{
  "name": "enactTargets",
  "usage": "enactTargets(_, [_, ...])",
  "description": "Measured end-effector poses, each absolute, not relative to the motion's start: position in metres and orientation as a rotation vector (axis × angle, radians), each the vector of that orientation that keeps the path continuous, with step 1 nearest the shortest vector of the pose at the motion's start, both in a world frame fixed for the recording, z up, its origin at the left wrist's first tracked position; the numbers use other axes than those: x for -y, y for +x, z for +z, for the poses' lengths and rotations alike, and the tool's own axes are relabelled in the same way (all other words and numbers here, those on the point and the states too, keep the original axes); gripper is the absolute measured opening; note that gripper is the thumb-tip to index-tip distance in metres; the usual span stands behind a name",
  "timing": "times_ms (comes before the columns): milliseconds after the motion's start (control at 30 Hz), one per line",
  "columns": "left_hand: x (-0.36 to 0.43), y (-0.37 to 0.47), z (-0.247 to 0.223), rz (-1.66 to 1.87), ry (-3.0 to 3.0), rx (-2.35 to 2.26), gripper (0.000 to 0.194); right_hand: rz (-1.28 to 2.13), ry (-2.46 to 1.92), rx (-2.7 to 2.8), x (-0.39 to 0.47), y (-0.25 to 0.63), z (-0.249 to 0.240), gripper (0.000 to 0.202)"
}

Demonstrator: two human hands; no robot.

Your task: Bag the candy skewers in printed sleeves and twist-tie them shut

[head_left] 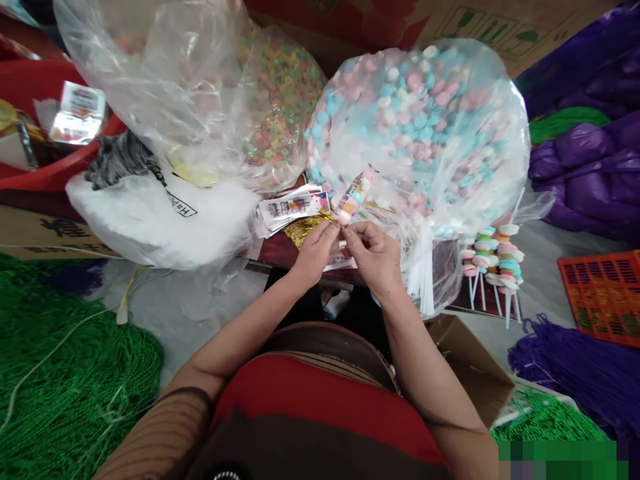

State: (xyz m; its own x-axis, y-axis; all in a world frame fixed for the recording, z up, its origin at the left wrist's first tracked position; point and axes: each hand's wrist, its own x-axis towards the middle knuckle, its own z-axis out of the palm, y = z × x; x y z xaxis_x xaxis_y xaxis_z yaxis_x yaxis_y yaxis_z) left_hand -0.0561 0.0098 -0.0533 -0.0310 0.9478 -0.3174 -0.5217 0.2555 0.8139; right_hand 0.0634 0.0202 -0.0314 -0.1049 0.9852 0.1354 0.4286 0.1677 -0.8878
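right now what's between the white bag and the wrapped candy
In the head view, printed packets and gold strips lie between the white bag and wrapped candy.

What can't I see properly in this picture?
- Head view: the lower end of the filled packet, covered by the left hand and right hand.
- Head view: the small print on the flat packets, too tiny and blurred to read.
- Head view: the rest of the orange basket, cut off by the right edge.
- Head view: the rest of the red tub, cut off by the left edge.
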Motion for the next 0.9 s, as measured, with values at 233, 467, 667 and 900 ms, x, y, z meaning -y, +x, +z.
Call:
enactTargets(233, [-0.005, -0.06, -0.031, 1.076, 0.438, -0.832, 0.037, 1.123, -1.315, 1.485, -0.016, 0.076, -0.038, 0.033])
enactTargets(467, [0.002, -0.069, -0.028, 0.7, 0.387, -0.633, 0.044, 1.499, -0.979, 1.376, -0.02, 0.093, -0.045, 0.045])
enactTargets(667, [0.005, -0.061, -0.038, 0.836, 0.354, -0.657, 0.045, 1.366, -1.062, 1.316, -0.019, 0.086, -0.062, 0.026])
enactTargets(900, [0.001, -0.042, -0.044, 1.299, 0.523, -0.92, 0.042, 0.462, -1.163, 1.705, -0.017, 0.072, -0.057, 0.024])
